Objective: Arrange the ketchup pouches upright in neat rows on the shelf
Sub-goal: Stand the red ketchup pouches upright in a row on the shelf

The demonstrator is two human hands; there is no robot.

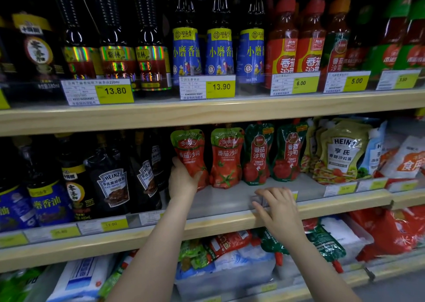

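On the middle shelf (220, 200) several ketchup pouches stand upright in a row. My left hand (182, 178) grips the leftmost red pouch (189, 150) by its lower left side. Beside it stands a second red pouch (226, 157), then two green-topped tomato ketchup pouches (257, 154) (288, 152). My right hand (279, 207) rests on the shelf's front lip, fingers loosely bent over the clear price rail, holding no pouch. More red and green pouches (322, 244) lie flat on the shelf below.
Dark Heinz sauce pouches (112, 186) and bottles stand left of the ketchup. Heinz salad dressing pouches (342, 152) crowd the right. Bottles fill the upper shelf (207, 113). White bags (230, 262) lie on the bottom shelf.
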